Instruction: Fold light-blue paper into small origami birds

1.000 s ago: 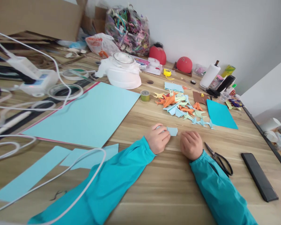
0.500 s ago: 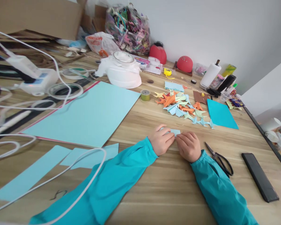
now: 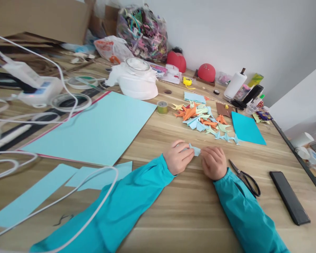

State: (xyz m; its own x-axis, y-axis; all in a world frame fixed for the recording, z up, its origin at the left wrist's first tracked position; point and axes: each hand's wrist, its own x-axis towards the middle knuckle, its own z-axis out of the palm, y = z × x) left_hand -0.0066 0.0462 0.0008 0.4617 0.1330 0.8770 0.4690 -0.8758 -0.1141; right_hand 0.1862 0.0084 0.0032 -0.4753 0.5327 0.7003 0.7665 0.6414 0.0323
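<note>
A small piece of light-blue folded paper (image 3: 196,150) lies between my hands, low over the wooden table. My left hand (image 3: 178,157) is closed on its left part, and the fingers cover much of it. At the paper's right tip, my right hand (image 3: 214,162) has its fingers bunched in a pinch. Just beyond are several folded paper figures (image 3: 200,117) in orange, pale green, yellow and light blue, lying in a loose heap. Black-handled scissors (image 3: 244,177) rest to the right of my right wrist.
A large light-blue sheet (image 3: 102,130) and cut paper strips (image 3: 39,193) lie on the left, crossed by a white cable (image 3: 105,207). Right of the scissors is a black phone (image 3: 289,198). Farther back are a thread spool (image 3: 162,107), a teal sheet (image 3: 248,128) and a yellow tape measure (image 3: 187,81).
The folded paper has turned and shows a pointed, tilted shape now. My right hand has drawn slightly away to the right. The view has shifted a little.
</note>
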